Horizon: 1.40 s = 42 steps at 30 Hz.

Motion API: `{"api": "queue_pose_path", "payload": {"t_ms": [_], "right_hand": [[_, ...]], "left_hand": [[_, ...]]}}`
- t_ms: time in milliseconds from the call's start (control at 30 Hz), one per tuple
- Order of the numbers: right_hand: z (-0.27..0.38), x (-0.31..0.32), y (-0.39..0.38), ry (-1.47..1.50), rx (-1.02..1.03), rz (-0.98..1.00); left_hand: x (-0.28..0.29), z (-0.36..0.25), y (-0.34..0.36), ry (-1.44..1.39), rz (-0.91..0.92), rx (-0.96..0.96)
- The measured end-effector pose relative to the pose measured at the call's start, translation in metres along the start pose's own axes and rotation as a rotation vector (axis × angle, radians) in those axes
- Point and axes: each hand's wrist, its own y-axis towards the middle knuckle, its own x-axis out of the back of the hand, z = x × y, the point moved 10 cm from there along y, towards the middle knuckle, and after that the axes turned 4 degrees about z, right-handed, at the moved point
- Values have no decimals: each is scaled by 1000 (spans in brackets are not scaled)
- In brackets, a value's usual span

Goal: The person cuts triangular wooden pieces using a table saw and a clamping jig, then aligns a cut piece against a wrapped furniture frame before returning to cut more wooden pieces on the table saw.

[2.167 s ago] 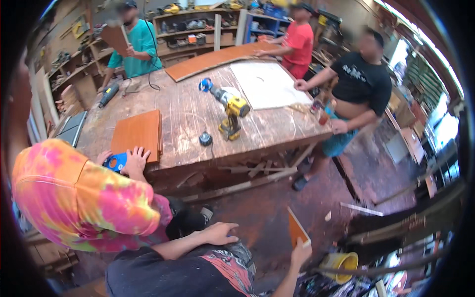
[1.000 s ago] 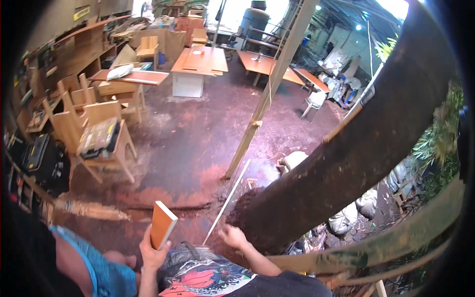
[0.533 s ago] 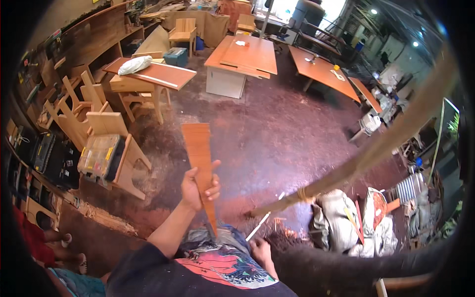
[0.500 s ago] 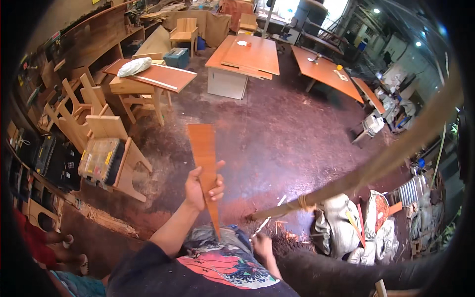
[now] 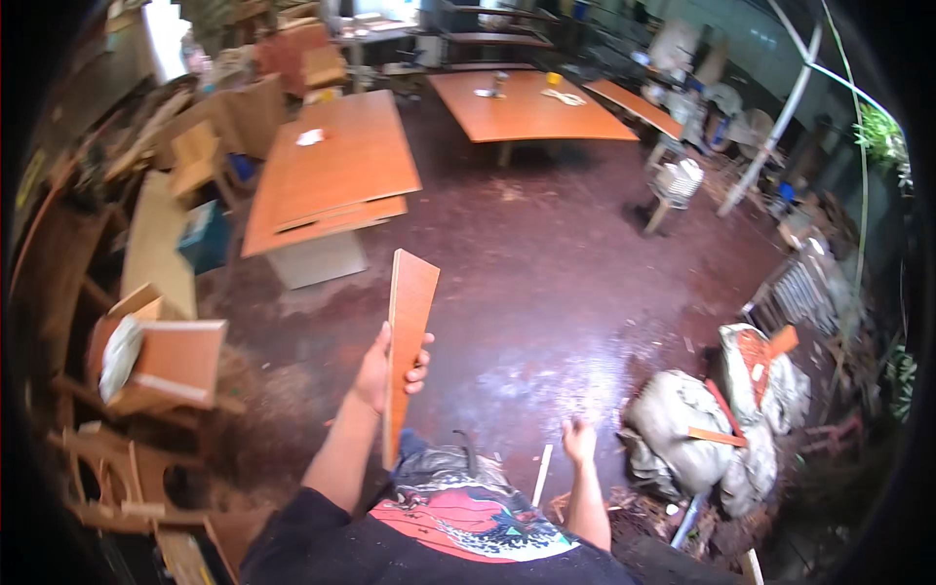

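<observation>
Upright in front of my body, a long tapered orange-brown wooden board is gripped by my left hand. The fingers wrap round its right edge and the thumb lies on the left. Its broad end points up, and the pale cut edge shows along the left side. My right hand hangs low to the right, above the floor and away from the board. Its fingers are small and partly turned from sight, so their closure is unclear. A thin white stick shows between my body and the right forearm.
Stuffed pale sacks with wood offcuts lie at right. Ahead stand an orange-topped table and another wide orange table. A small stool is farther right. Wooden chair parts crowd the left.
The view has swung right, so the tables and chairs shift left. The board has turned to show its edge. My right hand has moved outward from beside my body. The slanting pole is gone from the foreground.
</observation>
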Motion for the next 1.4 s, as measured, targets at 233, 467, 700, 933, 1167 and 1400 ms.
{"api": "queue_pose_path", "payload": {"t_ms": [233,467,700,933,1167,1400], "right_hand": [[-210,-17,-204,-148,-855,587],[-209,-109,25,-106,-318,389],[-212,-101,609,398,-458,83],[-81,-25,1001,417,-233,87],[-276,-53,958,79,-652,349],[-352,-28,1006,297,-1190,167]], "left_hand": [[-31,-16,288,128,210,516],[-20,1,620,-12,-161,278],[-53,-22,872,-93,-529,-106],[-65,-63,1146,-149,-412,-218],[-128,-78,1388,-168,-415,-125],[-144,-8,1604,-227,-321,58]]}}
